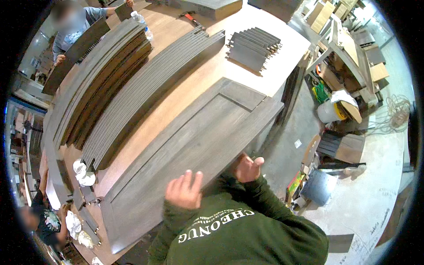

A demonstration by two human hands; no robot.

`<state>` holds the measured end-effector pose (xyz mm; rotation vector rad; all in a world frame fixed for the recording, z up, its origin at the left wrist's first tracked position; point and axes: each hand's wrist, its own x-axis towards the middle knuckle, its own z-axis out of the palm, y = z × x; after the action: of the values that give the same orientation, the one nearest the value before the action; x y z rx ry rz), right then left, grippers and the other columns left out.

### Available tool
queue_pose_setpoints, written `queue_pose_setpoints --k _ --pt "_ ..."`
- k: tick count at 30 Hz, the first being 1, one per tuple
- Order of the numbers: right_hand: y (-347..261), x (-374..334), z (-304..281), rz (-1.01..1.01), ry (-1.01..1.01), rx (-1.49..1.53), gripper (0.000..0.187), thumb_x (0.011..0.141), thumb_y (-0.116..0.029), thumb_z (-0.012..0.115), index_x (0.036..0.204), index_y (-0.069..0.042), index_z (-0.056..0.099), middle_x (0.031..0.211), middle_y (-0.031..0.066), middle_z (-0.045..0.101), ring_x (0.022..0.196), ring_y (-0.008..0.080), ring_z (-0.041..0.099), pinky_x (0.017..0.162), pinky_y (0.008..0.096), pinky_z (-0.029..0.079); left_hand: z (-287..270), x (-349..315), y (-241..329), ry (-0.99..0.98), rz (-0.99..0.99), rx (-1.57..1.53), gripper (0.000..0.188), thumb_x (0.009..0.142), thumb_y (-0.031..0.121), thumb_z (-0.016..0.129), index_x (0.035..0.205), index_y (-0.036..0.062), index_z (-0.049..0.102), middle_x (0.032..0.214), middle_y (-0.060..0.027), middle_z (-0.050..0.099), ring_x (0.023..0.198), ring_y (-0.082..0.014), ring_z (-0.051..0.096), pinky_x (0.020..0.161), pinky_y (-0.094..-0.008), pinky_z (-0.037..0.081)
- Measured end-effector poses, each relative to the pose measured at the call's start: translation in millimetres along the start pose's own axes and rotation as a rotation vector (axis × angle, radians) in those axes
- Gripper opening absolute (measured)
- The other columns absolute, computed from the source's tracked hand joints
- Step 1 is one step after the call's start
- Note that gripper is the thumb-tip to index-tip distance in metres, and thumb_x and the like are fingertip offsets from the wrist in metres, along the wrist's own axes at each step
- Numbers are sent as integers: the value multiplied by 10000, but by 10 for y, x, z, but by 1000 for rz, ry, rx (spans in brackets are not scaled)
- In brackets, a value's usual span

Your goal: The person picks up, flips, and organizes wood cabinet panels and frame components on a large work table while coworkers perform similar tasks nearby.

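Note:
A long grey wood-grain door panel (176, 145) with a recessed centre and raised frame lies on the table in front of me. My left hand (183, 190) is over its near part, fingers stretched out and holding nothing; whether the palm touches the wood is hard to tell. Beside the panel's near edge is my right hand (249, 168), thumb apart and palm turned up, with nothing visible in it. Some of its fingertips are partly hidden by the edge.
Long grey strips (145, 97) lie in rows beyond the panel, with short slotted pieces (251, 48) farther right. A red-handled hammer (190, 17) and water bottle (141, 26) lie at the back. Co-workers are at far left and lower left. A white bucket (331, 111) stands right.

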<state>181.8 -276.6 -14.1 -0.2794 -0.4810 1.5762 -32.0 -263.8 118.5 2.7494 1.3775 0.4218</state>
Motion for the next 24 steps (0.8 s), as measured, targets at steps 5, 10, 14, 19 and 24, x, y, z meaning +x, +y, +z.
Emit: queue_pose_setpoints --k 5,10,14,19,24 --pt "136 -29 235 -54 439 157 539 847 -373 535 1217 1 418 1201 163 490 1079 304 490 939 446 384 347 -70 -154 -181 59 -365 438 628 288 709 996 75 604 1014 -140 588 891 -269 574 745 -377 456" --pt "314 -352 -137 280 858 -32 411 793 -261 639 1091 -3 522 958 100 608 872 252 587 783 360 471 567 -66 -1255 2 -303 -289 477 675 323 689 1048 52 569 1017 -161 585 941 -322 553 825 -411 429" --pt "279 -89 207 306 1109 -276 471 707 -242 733 1019 60 551 962 144 591 864 247 582 756 365 473 1039 -170 -1899 -18 -413 40 560 670 332 694 1115 47 507 991 -183 579 909 -336 551 807 -415 429" --pt "129 -96 385 419 1096 -281 492 716 -259 718 1027 79 542 979 165 592 896 266 583 754 382 481 880 -118 -1715 -208 -533 -78 614 654 417 701 1061 8 491 973 -211 568 900 -364 541 785 -415 431" --pt "202 -120 418 418 922 -227 478 758 -271 668 1061 72 531 1020 177 576 936 279 573 787 412 478 443 -115 -1795 -237 -610 -196 726 588 550 710 1035 16 505 903 -218 578 862 -372 558 739 -417 447"
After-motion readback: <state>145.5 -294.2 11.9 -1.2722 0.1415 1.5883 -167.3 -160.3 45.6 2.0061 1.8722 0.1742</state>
